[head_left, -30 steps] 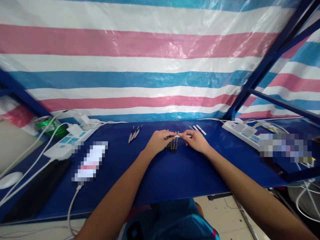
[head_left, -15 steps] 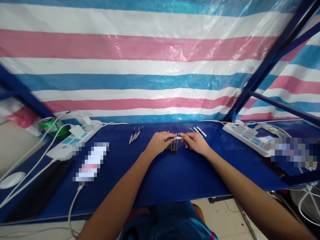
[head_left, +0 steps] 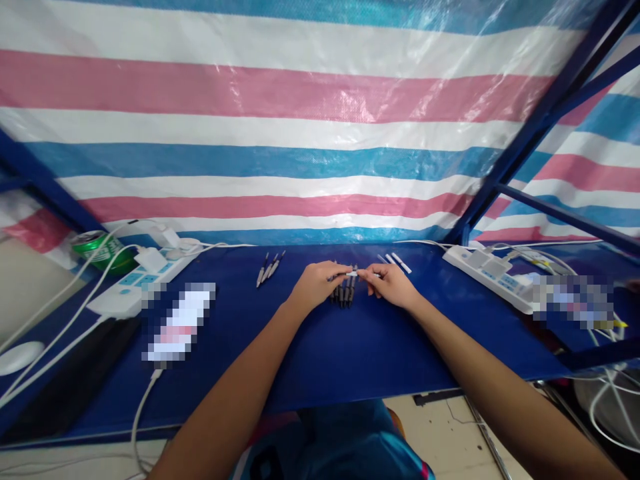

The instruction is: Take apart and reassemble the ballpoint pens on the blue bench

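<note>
One small white piece [head_left: 353,273] sits between your left hand [head_left: 317,284] and right hand [head_left: 393,284], both hands' fingers pinching it, its long axis crosswise to the grey pens [head_left: 347,294].

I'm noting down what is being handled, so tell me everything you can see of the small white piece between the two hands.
The small white piece looks slim, smooth and plastic. It lies roughly level, crosswise above a row of dark-ended pens. Fingertips of the left hand meet one end, those of the right hand the other. The fingers hide much of it, so its full length and parts cannot be told.
</note>
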`<move>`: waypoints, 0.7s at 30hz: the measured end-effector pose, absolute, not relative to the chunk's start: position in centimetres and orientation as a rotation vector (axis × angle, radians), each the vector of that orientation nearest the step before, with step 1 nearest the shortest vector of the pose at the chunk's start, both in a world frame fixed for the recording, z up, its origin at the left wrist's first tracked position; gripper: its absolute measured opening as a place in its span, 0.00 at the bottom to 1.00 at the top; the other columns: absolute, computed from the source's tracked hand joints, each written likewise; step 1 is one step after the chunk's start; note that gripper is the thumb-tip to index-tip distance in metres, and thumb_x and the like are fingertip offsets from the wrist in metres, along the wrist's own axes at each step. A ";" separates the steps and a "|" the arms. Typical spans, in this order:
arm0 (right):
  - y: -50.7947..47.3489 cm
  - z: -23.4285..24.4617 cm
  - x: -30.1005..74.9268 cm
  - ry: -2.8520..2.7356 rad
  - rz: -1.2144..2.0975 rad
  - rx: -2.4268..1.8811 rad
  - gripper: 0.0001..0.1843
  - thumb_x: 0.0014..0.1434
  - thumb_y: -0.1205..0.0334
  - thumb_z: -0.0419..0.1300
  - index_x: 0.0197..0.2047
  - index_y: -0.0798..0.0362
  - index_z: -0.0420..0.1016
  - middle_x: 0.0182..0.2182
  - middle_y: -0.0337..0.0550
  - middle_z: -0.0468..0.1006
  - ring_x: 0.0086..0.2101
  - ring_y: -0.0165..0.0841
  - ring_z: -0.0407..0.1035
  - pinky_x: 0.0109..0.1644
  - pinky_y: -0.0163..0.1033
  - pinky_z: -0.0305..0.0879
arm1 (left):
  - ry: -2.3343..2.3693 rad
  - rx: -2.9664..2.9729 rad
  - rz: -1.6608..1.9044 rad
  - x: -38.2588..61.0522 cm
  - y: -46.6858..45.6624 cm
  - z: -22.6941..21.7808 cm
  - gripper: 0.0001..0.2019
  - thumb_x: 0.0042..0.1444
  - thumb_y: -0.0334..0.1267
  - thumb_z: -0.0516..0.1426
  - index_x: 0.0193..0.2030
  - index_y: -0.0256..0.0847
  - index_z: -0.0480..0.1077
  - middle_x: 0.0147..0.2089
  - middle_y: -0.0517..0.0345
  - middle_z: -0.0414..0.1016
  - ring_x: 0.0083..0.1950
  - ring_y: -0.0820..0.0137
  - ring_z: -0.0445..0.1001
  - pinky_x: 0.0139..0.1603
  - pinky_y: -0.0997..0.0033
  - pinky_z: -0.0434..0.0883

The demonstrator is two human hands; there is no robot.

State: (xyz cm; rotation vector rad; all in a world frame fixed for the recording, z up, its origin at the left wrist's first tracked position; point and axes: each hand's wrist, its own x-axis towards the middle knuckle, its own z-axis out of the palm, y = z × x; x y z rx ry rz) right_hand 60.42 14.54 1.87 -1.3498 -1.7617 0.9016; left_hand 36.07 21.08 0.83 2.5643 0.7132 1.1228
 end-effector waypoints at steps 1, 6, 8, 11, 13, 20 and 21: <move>14.5 1.9 60.4 -1.758 0.927 -1.364 0.32 0.67 0.29 0.56 0.34 0.50 0.78 0.22 0.40 0.79 0.18 0.31 0.68 0.23 0.37 0.63 | 0.709 2.560 1.133 36.1 21.0 0.9 0.11 0.69 0.36 0.61 0.54 0.48 0.82 0.49 0.56 0.86 0.49 0.65 0.84 0.54 0.64 0.80; 14.9 1.7 60.1 -1.736 0.935 -1.325 0.30 0.67 0.30 0.57 0.38 0.51 0.79 0.25 0.41 0.81 0.21 0.32 0.71 0.27 0.38 0.68 | 0.713 2.515 1.111 36.3 20.8 1.2 0.10 0.67 0.35 0.62 0.52 0.48 0.83 0.48 0.57 0.87 0.48 0.65 0.85 0.54 0.65 0.79; 15.0 1.8 60.2 -1.711 0.884 -1.256 0.26 0.63 0.33 0.65 0.45 0.50 0.79 0.34 0.44 0.84 0.29 0.35 0.76 0.32 0.40 0.73 | 0.726 2.485 1.107 36.3 20.9 1.1 0.10 0.66 0.34 0.63 0.52 0.48 0.83 0.48 0.58 0.87 0.48 0.65 0.85 0.54 0.65 0.79; 15.0 1.8 60.3 -1.716 0.822 -1.232 0.24 0.61 0.36 0.68 0.45 0.49 0.79 0.38 0.45 0.84 0.32 0.37 0.77 0.36 0.41 0.74 | 0.731 2.477 1.095 36.2 21.1 0.9 0.11 0.65 0.34 0.63 0.52 0.48 0.83 0.49 0.58 0.87 0.49 0.64 0.85 0.55 0.65 0.79; 14.8 1.8 60.3 -1.751 0.843 -1.264 0.24 0.64 0.35 0.64 0.39 0.50 0.78 0.32 0.43 0.83 0.28 0.35 0.75 0.33 0.40 0.72 | 0.715 2.502 1.069 36.2 21.2 0.8 0.10 0.65 0.34 0.63 0.52 0.47 0.82 0.49 0.58 0.87 0.50 0.64 0.85 0.56 0.64 0.78; 14.5 1.7 60.0 -1.809 0.886 -1.352 0.30 0.67 0.30 0.57 0.31 0.49 0.72 0.23 0.39 0.79 0.19 0.31 0.69 0.25 0.37 0.63 | 0.643 2.544 1.029 36.3 21.2 0.6 0.14 0.64 0.30 0.63 0.55 0.45 0.80 0.57 0.53 0.82 0.57 0.64 0.81 0.63 0.60 0.77; 14.5 1.8 59.9 -1.810 0.869 -1.343 0.30 0.67 0.30 0.57 0.31 0.49 0.73 0.24 0.40 0.80 0.20 0.32 0.70 0.26 0.37 0.63 | 0.649 2.543 1.030 36.4 21.1 0.7 0.15 0.64 0.30 0.63 0.56 0.45 0.79 0.60 0.52 0.81 0.59 0.63 0.80 0.64 0.60 0.76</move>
